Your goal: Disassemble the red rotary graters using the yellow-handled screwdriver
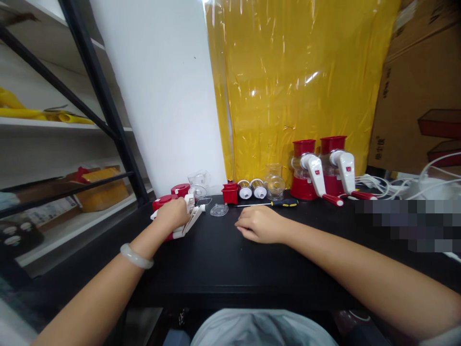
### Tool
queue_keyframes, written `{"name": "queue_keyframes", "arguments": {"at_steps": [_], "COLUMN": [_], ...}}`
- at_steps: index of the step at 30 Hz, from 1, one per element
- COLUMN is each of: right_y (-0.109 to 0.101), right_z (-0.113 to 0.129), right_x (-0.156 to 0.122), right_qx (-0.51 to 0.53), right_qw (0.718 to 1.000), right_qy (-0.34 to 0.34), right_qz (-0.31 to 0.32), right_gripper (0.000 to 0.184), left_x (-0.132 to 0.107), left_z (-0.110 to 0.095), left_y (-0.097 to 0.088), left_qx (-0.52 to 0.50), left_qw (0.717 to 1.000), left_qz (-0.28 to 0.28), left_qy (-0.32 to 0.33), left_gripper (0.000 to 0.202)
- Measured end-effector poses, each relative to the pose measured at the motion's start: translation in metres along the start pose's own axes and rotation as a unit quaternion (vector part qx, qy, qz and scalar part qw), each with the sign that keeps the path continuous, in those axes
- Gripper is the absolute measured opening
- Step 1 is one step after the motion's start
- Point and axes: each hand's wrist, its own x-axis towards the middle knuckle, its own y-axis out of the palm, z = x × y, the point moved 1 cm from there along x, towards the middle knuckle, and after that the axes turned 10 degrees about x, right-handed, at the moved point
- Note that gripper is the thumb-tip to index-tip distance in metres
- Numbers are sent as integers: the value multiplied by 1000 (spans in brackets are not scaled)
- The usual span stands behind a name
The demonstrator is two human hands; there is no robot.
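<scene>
My left hand (173, 215) is closed over a red and white grinder part (190, 222) lying on the black table (223, 259) at the left. My right hand (258, 224) rests on the table near the middle, its fingers curled under, with nothing visible in it. A clear round lid (219, 210) lies between the two hands. Just beyond my right hand lies a screwdriver (273, 203) with a black and yellow handle.
Two assembled red and white hand-crank grinders (319, 170) stand at the back right before a yellow plastic sheet (298, 81). Beside them are two metal drums (252, 189), clear cups (274, 182), a small red block (230, 193). Shelving (72, 144) stands left, cardboard boxes (421, 96) right, white cables (396, 185).
</scene>
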Motion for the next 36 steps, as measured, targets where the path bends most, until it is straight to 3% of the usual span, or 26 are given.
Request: {"name": "queue_keyframes", "arguments": {"at_steps": [8,24,36], "right_y": [-1,-2,-2], "right_z": [0,1,2], "right_x": [-1,0,0], "right_qx": [5,4,5], "right_qw": [1000,1000,1000], "right_qy": [-2,0,1], "right_qz": [2,4,2], "right_gripper": [26,26,25], "left_x": [3,15,4], "left_z": [0,9,6], "left_y": [0,9,-3], "left_qx": [5,3,18], "left_qw": [1000,999,999], "left_qz": [23,31,29], "left_qy": [18,27,10], "left_gripper": [46,48,41]}}
